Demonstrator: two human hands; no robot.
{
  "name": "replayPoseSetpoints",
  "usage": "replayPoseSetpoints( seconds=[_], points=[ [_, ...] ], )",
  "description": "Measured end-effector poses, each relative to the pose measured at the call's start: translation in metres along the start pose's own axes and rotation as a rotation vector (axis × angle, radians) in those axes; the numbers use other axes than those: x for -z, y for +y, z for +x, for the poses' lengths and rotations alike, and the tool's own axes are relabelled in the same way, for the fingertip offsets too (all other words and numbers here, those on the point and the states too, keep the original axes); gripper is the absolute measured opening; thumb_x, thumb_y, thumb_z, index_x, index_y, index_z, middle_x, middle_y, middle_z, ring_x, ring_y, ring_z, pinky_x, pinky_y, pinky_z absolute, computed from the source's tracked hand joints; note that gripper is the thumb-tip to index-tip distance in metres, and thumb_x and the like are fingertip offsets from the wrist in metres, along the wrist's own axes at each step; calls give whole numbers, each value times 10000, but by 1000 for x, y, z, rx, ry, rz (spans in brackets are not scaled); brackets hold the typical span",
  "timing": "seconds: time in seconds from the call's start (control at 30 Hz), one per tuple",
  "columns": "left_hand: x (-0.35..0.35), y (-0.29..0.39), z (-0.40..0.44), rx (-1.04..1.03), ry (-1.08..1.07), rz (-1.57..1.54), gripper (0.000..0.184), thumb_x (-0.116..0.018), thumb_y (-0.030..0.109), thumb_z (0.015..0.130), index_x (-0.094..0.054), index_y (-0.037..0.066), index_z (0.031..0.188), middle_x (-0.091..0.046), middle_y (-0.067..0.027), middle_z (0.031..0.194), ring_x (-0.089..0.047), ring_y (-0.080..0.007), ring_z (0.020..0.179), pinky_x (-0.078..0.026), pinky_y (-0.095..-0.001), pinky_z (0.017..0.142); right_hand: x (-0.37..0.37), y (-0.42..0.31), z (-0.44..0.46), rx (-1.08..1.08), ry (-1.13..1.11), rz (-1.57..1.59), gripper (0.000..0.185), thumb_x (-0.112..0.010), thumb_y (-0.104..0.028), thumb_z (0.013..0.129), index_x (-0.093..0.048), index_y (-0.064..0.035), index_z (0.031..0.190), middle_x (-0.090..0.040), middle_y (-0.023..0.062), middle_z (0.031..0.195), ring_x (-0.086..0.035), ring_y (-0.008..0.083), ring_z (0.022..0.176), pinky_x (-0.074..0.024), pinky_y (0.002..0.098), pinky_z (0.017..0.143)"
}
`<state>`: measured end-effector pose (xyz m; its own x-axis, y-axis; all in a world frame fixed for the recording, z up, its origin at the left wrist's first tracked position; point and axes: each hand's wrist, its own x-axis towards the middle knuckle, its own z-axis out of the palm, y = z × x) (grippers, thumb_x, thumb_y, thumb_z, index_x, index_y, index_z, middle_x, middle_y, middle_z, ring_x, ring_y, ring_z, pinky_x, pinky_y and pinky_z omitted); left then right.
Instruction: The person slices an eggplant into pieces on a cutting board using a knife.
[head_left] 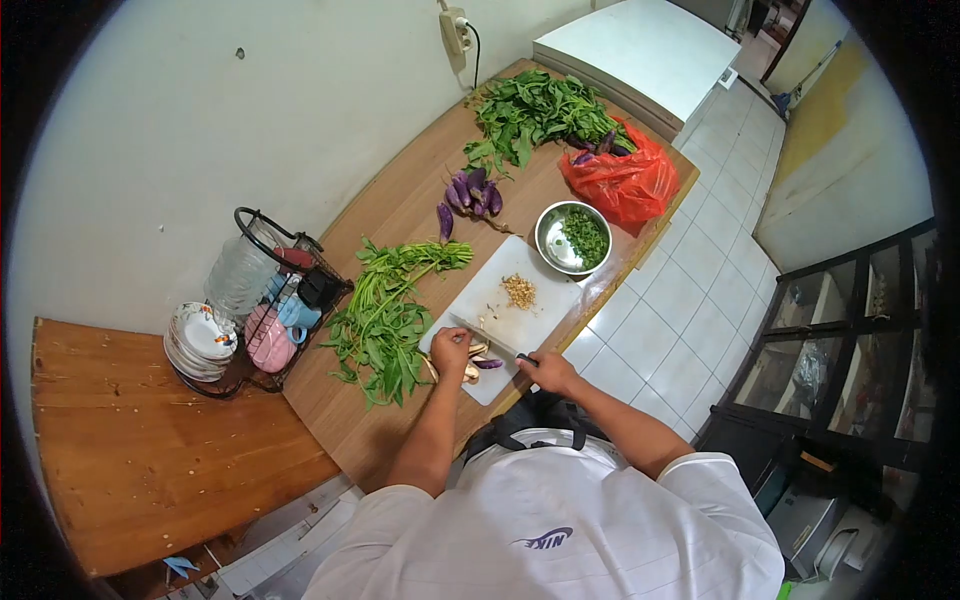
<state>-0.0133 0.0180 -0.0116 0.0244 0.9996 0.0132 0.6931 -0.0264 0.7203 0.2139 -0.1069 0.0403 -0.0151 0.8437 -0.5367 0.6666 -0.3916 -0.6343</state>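
Note:
My right hand [547, 371] is closed around the dark handle of a knife [490, 337], whose blade lies across the white cutting board [552, 307]. At the blade's other end, my left hand [451, 348] has its fingers pressed together; what they hold is too small to make out. Beside my left hand, cut eggplant pieces [487, 363] with pale flesh and purple skin rest on the near part of the board. A pile of finely chopped pale bits [519, 291] sits past the blade. A steel bowl [573, 238] with chopped greens stands at the board's far right corner.
Leafy greens [385, 330] lie left of the board, with more greens [535, 110] at the table's far end. Small purple eggplants [474, 192] lie between them. A red plastic bag [625, 182] is at the right edge. A dish rack [275, 300] stands on the left.

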Motion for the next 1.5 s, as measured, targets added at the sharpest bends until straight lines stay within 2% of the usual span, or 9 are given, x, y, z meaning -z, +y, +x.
replayPoseSetpoints(
  seconds=[0.3,0.43,0.5,0.7,0.93,1.0,1.13,1.2,1.5],
  points=[
    [1,-1,1,-9,-3,41,158,-834,143,731,-794,53,853,-718,-112,856,-702,-282,774,-547,-376,735,-7,-2,-19,-64,-17,49,573,-482,-602,1002,-726,-110,1164,-733,223,1053,-685,421,1046,-535,505,916],
    [0,-3,1,-12,8,38,158,-833,123,703,-784,46,832,-711,-122,835,-700,-305,787,-546,-399,729,-3,-18,-9,-56,22,-69,602,-463,-629,997,-727,-117,1173,-747,190,977,-703,391,1000,-555,486,877],
    [2,-1,1,16,6,28,159,-829,116,699,-781,41,831,-707,-124,833,-697,-301,785,-546,-398,730,-3,-26,-6,-67,39,-51,597,-471,-611,1002,-724,-93,1159,-725,247,1037,-692,422,1023,-538,517,913],
    [2,0,1,9,10,3,151,-824,109,699,-780,44,829,-699,-102,820,-683,-295,766,-542,-394,725,-8,-13,-9,-84,-67,-8,585,-476,-607,1000,-721,-110,1185,-731,216,1068,-687,409,1052,-537,514,915],
    [3,1,0,-2,2,4,119,-816,130,723,-787,60,814,-693,-93,807,-678,-278,757,-536,-396,709,1,-11,-20,-124,-21,0,595,-488,-595,997,-713,-92,1221,-728,227,1073,-683,412,1062,-536,507,922],
    [5,4,-1,10,-18,-16,113,-816,143,732,-793,71,817,-696,-95,813,-679,-280,760,-535,-398,705,-7,-9,-8,-75,116,-30,566,-494,-606,997,-736,-109,1118,-738,185,892,-713,391,912,-556,476,827],
    [5,0,0,-4,-23,5,131,-826,155,732,-799,74,831,-704,-98,829,-687,-290,780,-538,-397,712,-3,-8,-7,-37,45,17,574,-498,-611,996,-734,-102,1115,-735,190,886,-711,398,899,-553,477,823],
    [2,-4,1,-1,-4,69,144,-832,167,733,-804,77,842,-721,-104,845,-699,-297,797,-549,-395,726,0,-5,-13,-84,-96,23,617,-492,-622,990,-717,-96,1220,-727,231,1082,-683,417,1063,-529,495,945],
    [2,-8,4,37,-27,13,162,-836,159,729,-811,73,863,-742,-129,838,-719,-293,766,-565,-393,724,-16,5,-20,-91,-19,115,625,-484,-641,989,-722,-106,1206,-726,245,1055,-682,433,1049,-526,506,932]
  ],
)
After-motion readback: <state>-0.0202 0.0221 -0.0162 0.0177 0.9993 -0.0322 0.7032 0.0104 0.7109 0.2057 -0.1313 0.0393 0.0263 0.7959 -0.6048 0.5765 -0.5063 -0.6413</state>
